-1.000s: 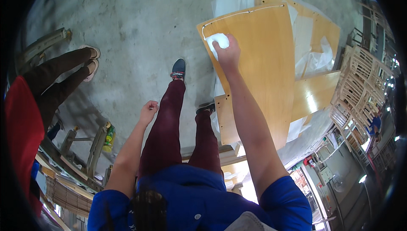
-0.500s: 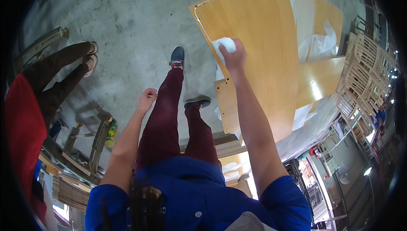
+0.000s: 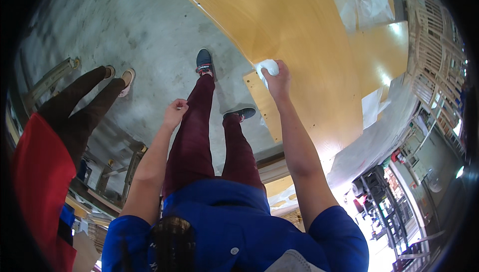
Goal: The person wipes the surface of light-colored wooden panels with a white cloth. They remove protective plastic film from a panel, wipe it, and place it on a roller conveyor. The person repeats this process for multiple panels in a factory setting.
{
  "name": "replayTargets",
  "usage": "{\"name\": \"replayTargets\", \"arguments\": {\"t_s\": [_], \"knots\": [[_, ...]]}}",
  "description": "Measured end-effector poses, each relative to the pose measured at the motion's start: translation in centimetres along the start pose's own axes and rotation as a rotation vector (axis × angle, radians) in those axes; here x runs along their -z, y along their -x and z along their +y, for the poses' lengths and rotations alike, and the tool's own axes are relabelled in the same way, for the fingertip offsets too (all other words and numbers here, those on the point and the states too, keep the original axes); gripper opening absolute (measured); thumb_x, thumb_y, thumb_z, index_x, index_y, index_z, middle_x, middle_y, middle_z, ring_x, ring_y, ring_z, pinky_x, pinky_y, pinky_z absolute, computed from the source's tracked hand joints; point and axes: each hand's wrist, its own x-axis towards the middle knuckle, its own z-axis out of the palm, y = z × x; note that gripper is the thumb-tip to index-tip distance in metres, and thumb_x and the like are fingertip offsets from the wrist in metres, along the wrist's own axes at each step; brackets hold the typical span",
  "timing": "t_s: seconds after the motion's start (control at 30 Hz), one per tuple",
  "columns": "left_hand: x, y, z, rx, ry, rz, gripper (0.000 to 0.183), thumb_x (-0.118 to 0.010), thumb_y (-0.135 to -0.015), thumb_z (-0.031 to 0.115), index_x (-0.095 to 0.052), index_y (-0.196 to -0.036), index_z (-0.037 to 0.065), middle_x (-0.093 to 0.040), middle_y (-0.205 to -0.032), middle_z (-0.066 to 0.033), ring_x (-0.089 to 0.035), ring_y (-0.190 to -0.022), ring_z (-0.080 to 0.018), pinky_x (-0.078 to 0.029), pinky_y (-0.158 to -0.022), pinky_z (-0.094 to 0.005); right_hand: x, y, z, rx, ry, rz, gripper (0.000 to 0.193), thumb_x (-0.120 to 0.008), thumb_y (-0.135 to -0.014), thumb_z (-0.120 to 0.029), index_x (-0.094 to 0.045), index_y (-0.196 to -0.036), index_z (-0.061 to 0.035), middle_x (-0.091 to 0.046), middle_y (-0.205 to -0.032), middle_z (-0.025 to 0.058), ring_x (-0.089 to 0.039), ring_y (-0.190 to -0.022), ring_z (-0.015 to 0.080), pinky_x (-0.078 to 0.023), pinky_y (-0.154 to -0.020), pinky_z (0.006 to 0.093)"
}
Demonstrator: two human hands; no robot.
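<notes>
My right hand (image 3: 278,83) is closed round a soft white bag (image 3: 268,69), part of which is hidden by the fingers. The bag is at the left edge of a large yellow wood-grain panel (image 3: 299,37). A thin white bead (image 3: 212,16) runs along that edge, from the far corner down toward the bag. My left hand (image 3: 174,113) hangs beside my left thigh, well away from the panel. Its fingers are curled in, and nothing shows in them.
Another yellow panel (image 3: 263,103) sticks out below the large one. White sheeting (image 3: 373,5) lies to the far right. A person in a red garment (image 3: 42,164) stands at my left, near metal frames (image 3: 52,80). Slatted wooden racks (image 3: 439,47) stand on the right.
My right hand and the bag have come nearer along the panel's left edge, and the white bead there is longer. My view has shifted and I have stepped. My left hand stays by my thigh.
</notes>
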Motion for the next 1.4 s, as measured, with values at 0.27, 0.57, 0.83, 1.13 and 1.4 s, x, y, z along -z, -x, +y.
{"name": "replayTargets", "arguments": {"t_s": [0.27,0.57,0.83,1.13,1.4], "knots": [[-1.7,0.7,0.6,0.072,0.003,-0.023,0.020,-0.063,-0.081,0.016,-0.063,-0.099,0.005,-0.062,-0.086,-0.0035,-0.058,-0.078,-0.0133,-0.046,-0.073,-0.0269,0.6,0.8,0.7,-0.028,0.056,0.040,0.034,-0.073,-0.069,-0.019,-0.058,-0.095,-0.0033,-0.059,-0.095,0.0154,-0.059,-0.087,0.0328,-0.048,-0.075,0.0406],[-1.7,0.6,-0.1,0.046,-0.064,-0.042,0.019,-0.064,-0.082,0.017,-0.063,-0.098,0.007,-0.060,-0.084,-0.0026,-0.055,-0.074,-0.0113,-0.045,-0.067,-0.0271,0.5,1.4,0.6,-0.038,0.017,0.040,0.038,-0.074,-0.069,-0.023,-0.059,-0.097,-0.0027,-0.059,-0.097,0.0152,-0.058,-0.091,0.0312,-0.048,-0.077,0.0380],[-1.7,0.2,0.6,0.034,-0.106,-0.114,0.019,-0.062,-0.085,0.020,-0.059,-0.103,0.012,-0.060,-0.084,0.0035,-0.056,-0.074,-0.0071,-0.043,-0.062,-0.0234,0.9,3.1,1.8,-0.060,-0.106,0.144,0.029,-0.072,-0.068,-0.014,-0.058,-0.092,-0.0037,-0.058,-0.089,0.0154,-0.058,-0.082,0.0323,-0.048,-0.071,0.0400],[-3.5,0.5,0.9,-0.033,-0.217,-0.128,0.020,-0.067,-0.081,0.016,-0.063,-0.100,0.009,-0.057,-0.081,-0.0001,-0.052,-0.064,-0.0075,-0.044,-0.056,-0.0238,4.1,7.7,6.7,-0.180,-0.139,0.249,0.035,-0.074,-0.068,-0.017,-0.059,-0.096,-0.0035,-0.060,-0.097,0.0134,-0.060,-0.088,0.0293,-0.048,-0.077,0.0371],[-7.3,2.1,3.4,-0.014,-0.284,-0.238,0.023,-0.065,-0.082,0.014,-0.062,-0.104,0.006,-0.061,-0.088,-0.0024,-0.057,-0.078,-0.0093,-0.047,-0.068,-0.0235,8.1,13.1,13.0,-0.303,-0.146,0.380,0.033,-0.073,-0.069,-0.015,-0.059,-0.095,-0.0030,-0.059,-0.096,0.0143,-0.060,-0.087,0.0298,-0.049,-0.075,0.0369]]}}
